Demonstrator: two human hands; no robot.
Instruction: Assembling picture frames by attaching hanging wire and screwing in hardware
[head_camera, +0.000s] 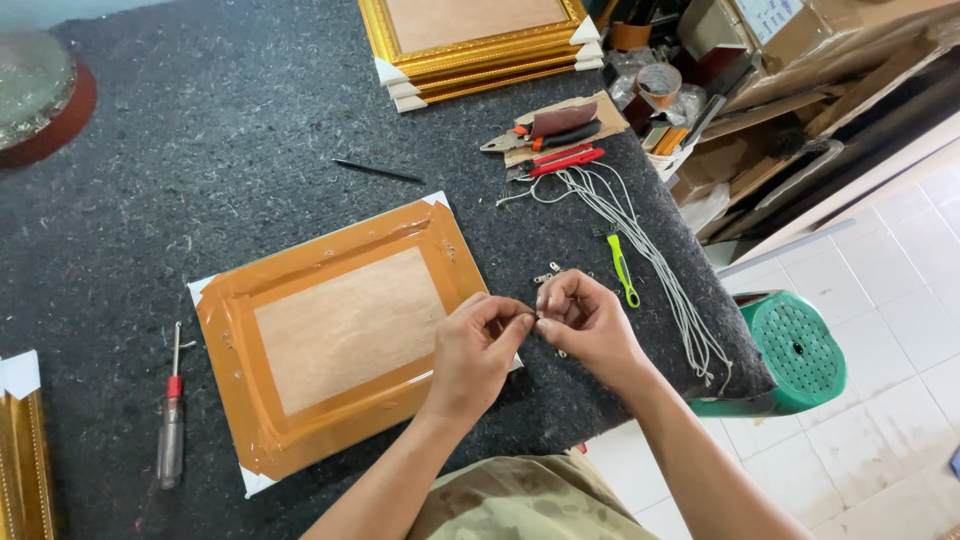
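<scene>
— Both our hands, left hand (470, 355) and right hand (588, 322), pinch one tiny metal fitting (538, 316) between fingertips, just right of the picture frame (335, 340).

— We see its taped brown back lying flat on grey felt (200, 170); limp grey cords (640, 240) farther right.

- The desk (250, 130) is covered in dark grey felt.
- A picture frame (335, 335) lies back up, taped in brown.
- Gold frames (480, 45) are stacked at the far edge.
- A red-handled screwdriver (172, 420) lies at the left.
- Pliers (545, 135), grey cords (640, 250) and a green tool (622, 268) lie at the right.
</scene>
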